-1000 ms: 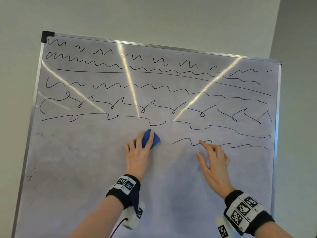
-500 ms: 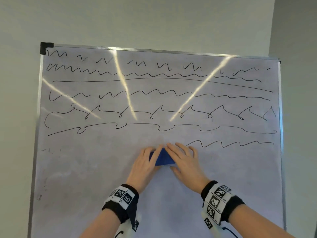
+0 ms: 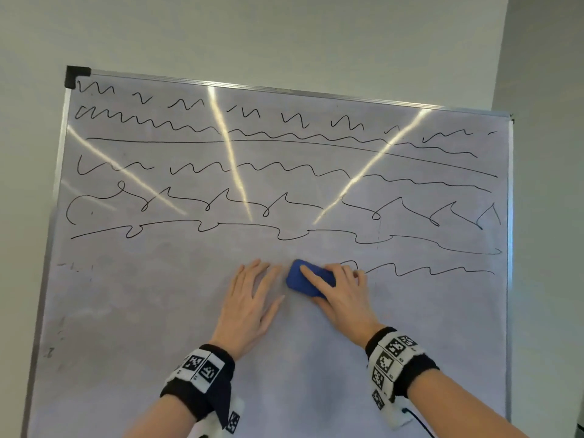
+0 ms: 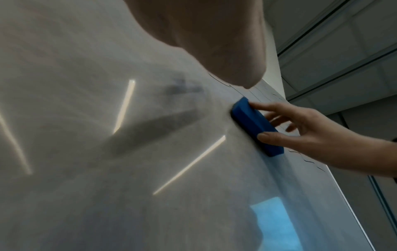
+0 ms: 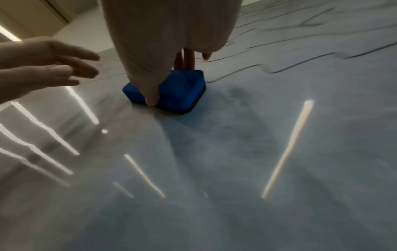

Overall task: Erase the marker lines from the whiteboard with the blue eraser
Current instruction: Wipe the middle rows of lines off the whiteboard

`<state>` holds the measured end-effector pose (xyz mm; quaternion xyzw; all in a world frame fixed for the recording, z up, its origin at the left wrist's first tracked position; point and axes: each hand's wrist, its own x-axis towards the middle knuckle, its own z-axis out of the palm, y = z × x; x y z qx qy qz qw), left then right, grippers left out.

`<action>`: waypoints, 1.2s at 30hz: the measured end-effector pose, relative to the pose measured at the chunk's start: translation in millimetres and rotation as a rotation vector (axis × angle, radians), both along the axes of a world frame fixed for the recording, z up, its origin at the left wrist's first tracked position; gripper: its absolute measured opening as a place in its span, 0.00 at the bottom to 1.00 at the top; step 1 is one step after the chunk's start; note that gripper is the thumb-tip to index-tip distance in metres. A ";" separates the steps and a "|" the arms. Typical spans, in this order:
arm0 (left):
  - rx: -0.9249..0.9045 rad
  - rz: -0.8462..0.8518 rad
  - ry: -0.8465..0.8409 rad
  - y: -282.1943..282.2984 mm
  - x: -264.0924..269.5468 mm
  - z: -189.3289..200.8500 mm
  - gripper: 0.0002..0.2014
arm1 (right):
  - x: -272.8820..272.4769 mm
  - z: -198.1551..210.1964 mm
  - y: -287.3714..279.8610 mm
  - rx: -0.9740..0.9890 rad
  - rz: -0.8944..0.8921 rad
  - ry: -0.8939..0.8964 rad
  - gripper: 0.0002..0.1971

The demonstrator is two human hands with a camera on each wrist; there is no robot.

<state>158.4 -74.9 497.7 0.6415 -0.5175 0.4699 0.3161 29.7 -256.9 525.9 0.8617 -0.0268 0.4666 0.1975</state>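
- The blue eraser [image 3: 308, 278] lay flat against the whiteboard [image 3: 189, 311], just below the lowest long wavy stroke and at the left end of the short wavy stroke [image 3: 426, 270].
- The right hand [image 3: 343, 292] gripped the blue eraser: thumb on its lower edge, index finger stretched along its back, the other fingers curled over its upper right side.
- In the left wrist view the right hand [image 4: 311, 129] pinched the blue eraser [image 4: 253, 125] between thumb and fingers, with the pad face pressed to the board.
- In the right wrist view the thumb [image 5: 150, 95] sat on the near side of the blue eraser [image 5: 178, 91].
- The left hand [image 3: 252, 298] was just left of the blue eraser, fingers straight and spread, holding nothing and apart from the eraser; whether it touched the board I cannot tell.
- The marker lines [image 3: 284, 172] filled the board above the blue eraser in several wavy rows.
- Below and left of the blue eraser the board carried only grey smudging and a few small flecks [image 3: 72, 267].
- Both wrists wore black bands [image 3: 202, 374] with square printed markers.
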 end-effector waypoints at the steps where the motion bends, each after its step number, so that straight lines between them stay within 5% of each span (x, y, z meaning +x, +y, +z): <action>1: 0.015 -0.010 0.013 -9.1 -7.5 1.0 0.26 | -14.2 0.1 -17.3 0.021 -0.020 -0.018 0.35; 7: 0.126 0.019 0.020 -42.4 -34.2 7.5 0.29 | -78.9 -2.9 -98.1 0.193 -0.116 -0.108 0.38; 19: 0.006 0.065 0.121 -64.1 -48.7 27.8 0.30 | -3.0 13.2 -29.5 -0.090 0.077 0.033 0.31; 29: 0.054 0.096 0.089 -85.9 -68.2 26.9 0.30 | -105.3 -8.8 -160.1 0.150 -0.095 -0.234 0.27; 32: 0.045 0.112 0.089 -80.5 -69.0 29.0 0.30 | -106.3 -11.2 -162.5 0.262 -0.144 -0.306 0.27; 36: 0.043 0.126 0.092 -84.3 -74.3 29.9 0.30 | -68.6 -6.2 -128.3 0.134 -0.054 -0.306 0.28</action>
